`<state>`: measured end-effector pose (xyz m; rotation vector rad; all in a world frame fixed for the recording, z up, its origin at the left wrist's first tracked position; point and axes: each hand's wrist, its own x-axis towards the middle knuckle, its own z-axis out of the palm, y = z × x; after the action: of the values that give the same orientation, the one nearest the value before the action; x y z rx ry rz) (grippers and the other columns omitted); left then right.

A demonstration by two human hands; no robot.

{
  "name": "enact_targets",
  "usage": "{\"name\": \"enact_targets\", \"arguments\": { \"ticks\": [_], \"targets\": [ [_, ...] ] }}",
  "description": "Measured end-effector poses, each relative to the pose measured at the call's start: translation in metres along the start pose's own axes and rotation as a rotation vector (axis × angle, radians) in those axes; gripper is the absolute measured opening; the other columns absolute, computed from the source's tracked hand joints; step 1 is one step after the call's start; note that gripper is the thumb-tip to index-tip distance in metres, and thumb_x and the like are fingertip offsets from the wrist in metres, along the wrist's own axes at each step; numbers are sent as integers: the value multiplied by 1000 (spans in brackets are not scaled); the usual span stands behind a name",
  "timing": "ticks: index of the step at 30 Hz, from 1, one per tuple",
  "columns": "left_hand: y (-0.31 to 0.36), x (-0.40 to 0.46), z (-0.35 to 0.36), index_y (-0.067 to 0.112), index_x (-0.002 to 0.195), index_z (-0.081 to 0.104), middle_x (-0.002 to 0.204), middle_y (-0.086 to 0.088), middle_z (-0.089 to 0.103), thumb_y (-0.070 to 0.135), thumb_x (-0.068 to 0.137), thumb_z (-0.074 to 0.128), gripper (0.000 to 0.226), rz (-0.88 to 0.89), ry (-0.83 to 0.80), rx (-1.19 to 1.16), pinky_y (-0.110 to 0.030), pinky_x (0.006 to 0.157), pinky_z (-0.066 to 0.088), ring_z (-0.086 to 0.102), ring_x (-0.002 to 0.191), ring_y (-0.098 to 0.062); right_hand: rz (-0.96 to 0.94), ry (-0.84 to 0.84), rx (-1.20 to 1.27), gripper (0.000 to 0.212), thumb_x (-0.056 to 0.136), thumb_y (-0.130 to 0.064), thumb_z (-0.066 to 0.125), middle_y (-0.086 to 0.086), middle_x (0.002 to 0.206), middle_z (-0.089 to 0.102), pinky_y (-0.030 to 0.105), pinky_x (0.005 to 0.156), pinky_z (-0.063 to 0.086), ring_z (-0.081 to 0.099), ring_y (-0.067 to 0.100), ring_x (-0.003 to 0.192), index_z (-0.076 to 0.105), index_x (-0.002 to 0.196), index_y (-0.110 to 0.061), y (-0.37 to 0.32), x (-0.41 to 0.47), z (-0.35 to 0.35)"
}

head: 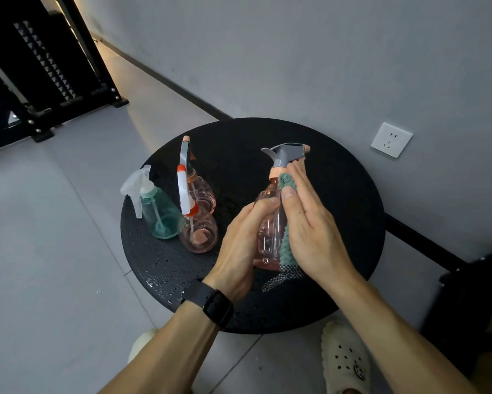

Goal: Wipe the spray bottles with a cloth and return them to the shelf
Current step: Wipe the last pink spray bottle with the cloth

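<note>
My left hand (243, 245) grips a clear pink spray bottle (270, 223) with a grey trigger head, held above the round black table (338, 194). My right hand (310, 223) presses a green cloth (286, 245) flat against the bottle's right side, fingers straight. Three more bottles stand on the table's left part: a teal bottle (160, 214) with a white head, a pink bottle (200, 234) with a white and orange head, and behind it a pink bottle (203, 191) with a grey head.
Water drops speckle the table near its front edge. A black metal shelf frame (48, 81) stands at the far left on the grey tiled floor. A wall socket (391, 139) is on the grey wall to the right. My feet in pale clogs are under the table.
</note>
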<state>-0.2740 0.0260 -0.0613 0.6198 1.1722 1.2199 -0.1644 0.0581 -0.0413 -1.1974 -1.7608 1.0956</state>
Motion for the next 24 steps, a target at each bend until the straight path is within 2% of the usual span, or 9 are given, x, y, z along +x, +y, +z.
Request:
{"name": "enact_targets", "arguments": {
  "ticks": [2,4,7,11,15,18,21,24],
  "targets": [
    [2,0,0,9,122,62,90,-2,71,42,88,66,47,20,31,-34,-25,56,53,69,73,-12,-5,-6,-1,48,105,-33,28,-20,159,10,26,120,19,10,-9,142,17,152,-33,1,-3,3],
    [3,2,-3,6,125,60,91,-3,70,43,85,69,55,54,60,-55,-26,57,53,68,71,-12,-15,-3,-7,49,104,-35,28,-21,159,11,20,117,19,11,-10,142,16,152,-33,2,-7,7],
    [4,6,-8,9,121,64,93,-5,70,48,82,69,56,82,86,-49,-31,64,53,67,76,-15,-16,-1,-20,54,101,-41,25,-19,160,11,13,112,22,11,-9,142,14,153,-32,3,-13,15],
    [1,5,-10,15,106,72,92,-4,67,46,85,63,39,83,59,-47,-35,72,50,63,81,-18,-47,12,-42,55,98,-44,23,-19,159,11,25,117,25,11,-8,143,14,152,-33,4,-17,18],
    [2,0,-7,18,94,73,84,-2,68,43,94,54,31,61,-35,-3,-35,70,49,64,76,-17,-15,49,8,49,103,-36,28,-19,158,18,8,111,19,16,-11,140,20,151,-32,3,-8,7],
    [3,-2,-4,19,107,73,94,2,74,49,91,57,37,77,-84,31,-33,74,53,70,85,-16,0,53,40,47,105,-34,29,-21,156,22,19,116,22,19,-10,139,23,151,-33,3,-1,0],
    [2,-4,-2,24,123,67,114,-2,74,57,84,63,51,59,-106,92,-41,82,58,72,103,-20,-7,37,-2,46,105,-32,31,-20,156,23,12,113,18,18,-14,137,25,151,-32,4,1,-3],
    [1,-2,-2,19,123,67,114,-6,74,47,87,68,46,84,-20,28,-34,74,58,72,102,-23,3,25,-6,46,105,-32,31,-20,156,23,9,111,17,18,-15,137,25,151,-32,4,0,-1]
  ]
}}
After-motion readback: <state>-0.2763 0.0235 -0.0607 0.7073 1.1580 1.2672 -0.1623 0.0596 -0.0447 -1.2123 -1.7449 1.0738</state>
